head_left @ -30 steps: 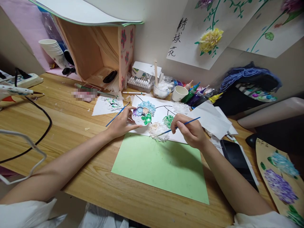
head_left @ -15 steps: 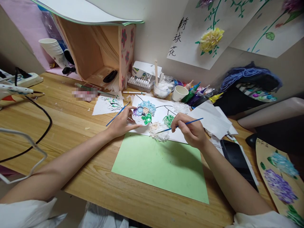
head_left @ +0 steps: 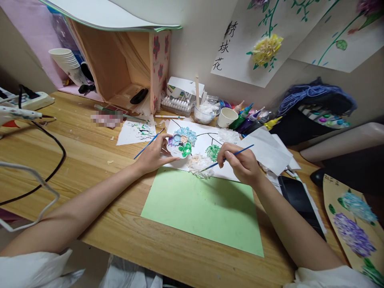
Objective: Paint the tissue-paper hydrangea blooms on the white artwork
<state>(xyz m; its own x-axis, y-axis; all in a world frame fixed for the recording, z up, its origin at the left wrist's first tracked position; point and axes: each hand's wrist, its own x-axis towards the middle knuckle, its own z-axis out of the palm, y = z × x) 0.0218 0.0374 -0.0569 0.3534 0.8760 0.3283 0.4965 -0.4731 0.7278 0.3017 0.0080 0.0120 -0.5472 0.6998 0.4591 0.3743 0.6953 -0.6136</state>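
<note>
The left arm (head_left: 87,206) stretches from the lower left of the frame, its left hand (head_left: 152,157) gripping a paint palette (head_left: 180,147) between thumb and fingers, just left of center. The right arm (head_left: 294,220) angles up from the lower right; its right hand (head_left: 239,163), fingers curled, grasps a blue brush (head_left: 244,149) slanting down leftward to a pale paper flower (head_left: 198,164) just below center. Whether the bristles touch cannot be told. The flower lies on a white sheet (head_left: 223,173), overlapping a green sheet (head_left: 201,216) on the wooden surface (head_left: 126,236).
</note>
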